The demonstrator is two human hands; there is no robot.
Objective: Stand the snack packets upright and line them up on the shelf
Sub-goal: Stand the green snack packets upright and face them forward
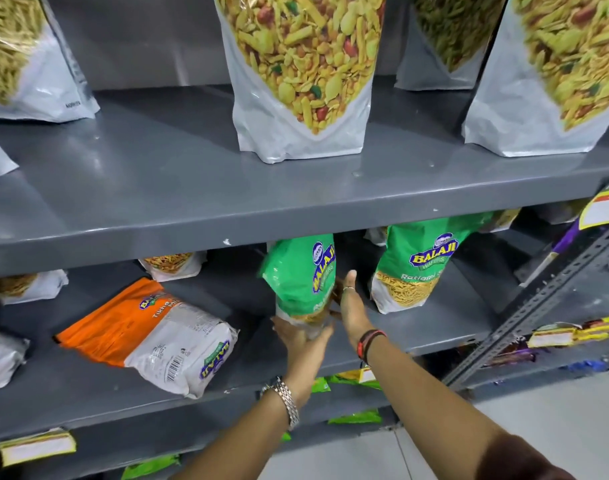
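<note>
A green snack packet stands upright on the middle shelf. My left hand grips its bottom end from below. My right hand lies flat, fingers straight, against the packet's right side. To the right a second green packet stands upright by itself. An orange and white packet lies flat on the same shelf, to the left of my hands.
Large white pouches of snack mix stand on the upper shelf. Small white packets sit at the back of the middle shelf. A slotted metal upright runs along the right. Green packets lie on lower shelves.
</note>
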